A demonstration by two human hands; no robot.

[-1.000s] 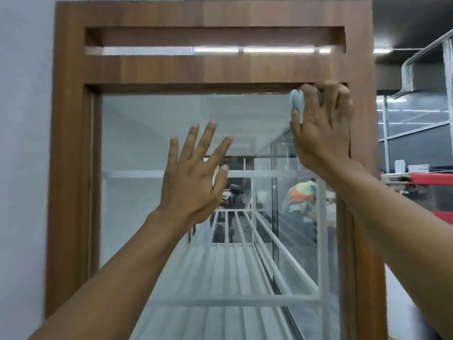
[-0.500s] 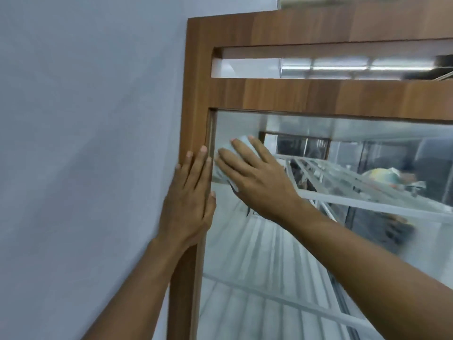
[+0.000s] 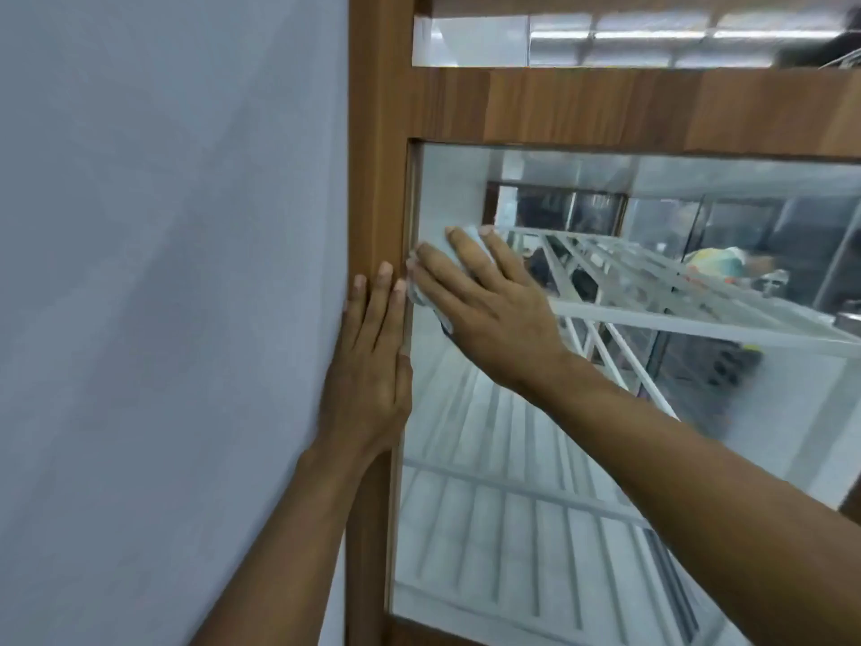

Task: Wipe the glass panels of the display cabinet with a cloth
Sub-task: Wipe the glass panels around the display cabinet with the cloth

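The display cabinet has a brown wooden frame around a large glass panel. My right hand lies flat on the glass near its upper left corner, pressing a pale blue-white cloth against the pane; most of the cloth is hidden under the palm and fingers. My left hand rests flat on the frame's left post, fingers together and pointing up, with nothing in it. The two hands almost touch at the fingertips.
A plain grey-white wall runs along the left of the cabinet. Behind the glass are white slatted shelves and reflections of a room. A narrow opening runs through the frame above the panel.
My right hand has swept the cloth from the panel's upper right corner to its left edge and slid down slightly. My left hand has left the glass for the left post.
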